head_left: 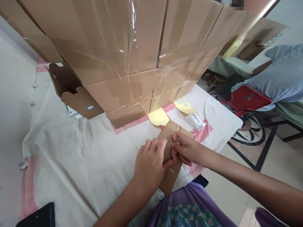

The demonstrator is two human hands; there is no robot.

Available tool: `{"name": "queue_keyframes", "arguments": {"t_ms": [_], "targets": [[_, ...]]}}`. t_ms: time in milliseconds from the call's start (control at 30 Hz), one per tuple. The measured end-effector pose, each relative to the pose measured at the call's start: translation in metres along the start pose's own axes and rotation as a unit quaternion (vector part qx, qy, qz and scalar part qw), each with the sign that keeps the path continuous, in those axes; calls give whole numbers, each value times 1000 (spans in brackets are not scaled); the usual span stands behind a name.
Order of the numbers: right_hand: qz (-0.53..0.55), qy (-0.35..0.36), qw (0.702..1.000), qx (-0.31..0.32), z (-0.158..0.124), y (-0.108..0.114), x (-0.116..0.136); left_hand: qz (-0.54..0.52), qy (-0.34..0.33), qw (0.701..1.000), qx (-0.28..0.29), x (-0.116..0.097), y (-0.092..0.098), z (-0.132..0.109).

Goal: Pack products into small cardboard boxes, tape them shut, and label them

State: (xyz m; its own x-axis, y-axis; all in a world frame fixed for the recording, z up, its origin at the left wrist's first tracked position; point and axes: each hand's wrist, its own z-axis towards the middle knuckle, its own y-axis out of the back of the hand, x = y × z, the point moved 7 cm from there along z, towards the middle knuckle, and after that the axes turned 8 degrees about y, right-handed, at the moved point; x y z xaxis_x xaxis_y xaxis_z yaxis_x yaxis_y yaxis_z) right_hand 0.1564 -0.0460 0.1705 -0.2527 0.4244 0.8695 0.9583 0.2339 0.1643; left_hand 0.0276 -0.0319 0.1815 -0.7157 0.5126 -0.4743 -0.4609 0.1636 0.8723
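Observation:
A flat brown cardboard piece (172,179) lies slanting on the cloth at the table's near edge. Above its middle, my left hand (150,160) curls around a small brownish, see-through thing (167,152), perhaps a roll of tape; fingers cover most of it. My right hand (187,148) meets it from the other side, fingertips pinched close together near its edge. What sits in that pinch is too small to make out. Just beyond the cardboard are a white tape dispenser (196,121) and a yellow sheet (159,117).
Taped cardboard boxes (118,41) form a tall stack at the back. An open carton (82,102) stands left of them. Another yellow sheet with small labels (183,105) lies by the dispenser. A dark phone-like object (38,216) is front left. A person sits on a red chair (251,98) at right.

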Motion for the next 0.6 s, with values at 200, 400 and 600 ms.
{"name": "queue_keyframes", "arguments": {"t_ms": [200,400,600], "targets": [[-33,-13,999,-2,-4,1,1,40,-8,999,4,-1,-2,0],[-152,-40,987,26,-3,15,-6,24,-21,999,-9,0,-5,-1],[-211,-81,973,39,-8,29,-13,36,-30,999,-13,0,-4,-2]]}}
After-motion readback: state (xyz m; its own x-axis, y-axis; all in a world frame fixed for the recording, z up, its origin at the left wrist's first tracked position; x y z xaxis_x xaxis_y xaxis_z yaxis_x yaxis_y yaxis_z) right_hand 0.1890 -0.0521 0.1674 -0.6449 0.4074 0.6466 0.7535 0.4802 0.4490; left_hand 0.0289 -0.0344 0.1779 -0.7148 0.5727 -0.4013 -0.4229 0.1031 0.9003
